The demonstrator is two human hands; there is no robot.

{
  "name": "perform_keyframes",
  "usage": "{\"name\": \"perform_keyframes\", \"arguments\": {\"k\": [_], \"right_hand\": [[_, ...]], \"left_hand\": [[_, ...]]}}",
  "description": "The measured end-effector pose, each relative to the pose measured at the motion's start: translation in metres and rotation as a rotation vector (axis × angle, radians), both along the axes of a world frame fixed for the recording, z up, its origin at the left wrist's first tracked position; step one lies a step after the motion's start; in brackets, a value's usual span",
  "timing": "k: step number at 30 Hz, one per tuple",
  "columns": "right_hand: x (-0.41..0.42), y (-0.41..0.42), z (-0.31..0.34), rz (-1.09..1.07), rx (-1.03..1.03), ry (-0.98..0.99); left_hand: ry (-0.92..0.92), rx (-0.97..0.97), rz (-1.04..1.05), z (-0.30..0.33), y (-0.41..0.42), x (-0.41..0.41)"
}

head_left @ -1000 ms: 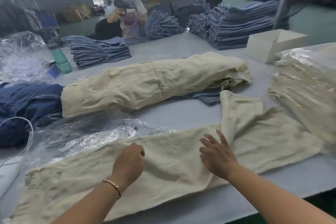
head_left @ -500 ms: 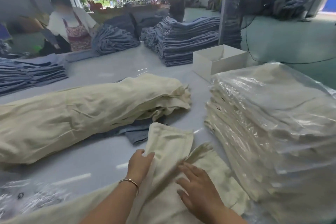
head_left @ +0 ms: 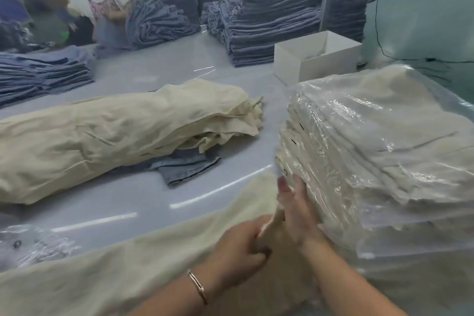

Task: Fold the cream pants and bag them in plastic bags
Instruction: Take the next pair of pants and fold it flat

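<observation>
1. One grey table [head_left: 159, 192] carries everything.
2. Bagged cream stack [head_left: 379, 141] fills three o'clock.
3. Loose cream pile [head_left: 110, 133] sits at ten o'clock, over a blue garment [head_left: 187, 167].
4. Cream pants [head_left: 123, 264] sprawl across six o'clock.
5. Right hand [head_left: 297, 210], fingers straight, lies flat beside the bagged stack.
6. Left hand [head_left: 241, 249] pinches a pants fold.
7. Empty bags [head_left: 28, 246] lie at eight o'clock.
</observation>
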State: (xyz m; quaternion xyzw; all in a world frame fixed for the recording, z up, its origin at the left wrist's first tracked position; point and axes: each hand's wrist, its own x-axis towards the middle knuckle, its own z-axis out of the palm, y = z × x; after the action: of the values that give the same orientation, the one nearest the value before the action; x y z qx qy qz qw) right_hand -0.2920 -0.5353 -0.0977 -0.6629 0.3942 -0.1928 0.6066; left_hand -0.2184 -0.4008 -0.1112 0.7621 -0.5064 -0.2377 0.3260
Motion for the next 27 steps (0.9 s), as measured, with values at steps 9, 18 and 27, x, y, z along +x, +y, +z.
{"name": "perform_keyframes", "arguments": {"k": [9,18,27], "right_hand": [[-0.022,-0.003,-0.014,0.559,-0.726,0.867],[-0.022,0.009,-0.027,0.475,-0.935,1.025],[-0.016,0.02,-0.032,0.403,-0.817,1.074]], "left_hand": [[-0.727,0.053,-0.164,-0.054,0.051,-0.043],[-0.761,0.109,-0.096,-0.049,0.13,-0.018],[-0.293,0.183,-0.211,-0.029,0.137,-0.002]]}}
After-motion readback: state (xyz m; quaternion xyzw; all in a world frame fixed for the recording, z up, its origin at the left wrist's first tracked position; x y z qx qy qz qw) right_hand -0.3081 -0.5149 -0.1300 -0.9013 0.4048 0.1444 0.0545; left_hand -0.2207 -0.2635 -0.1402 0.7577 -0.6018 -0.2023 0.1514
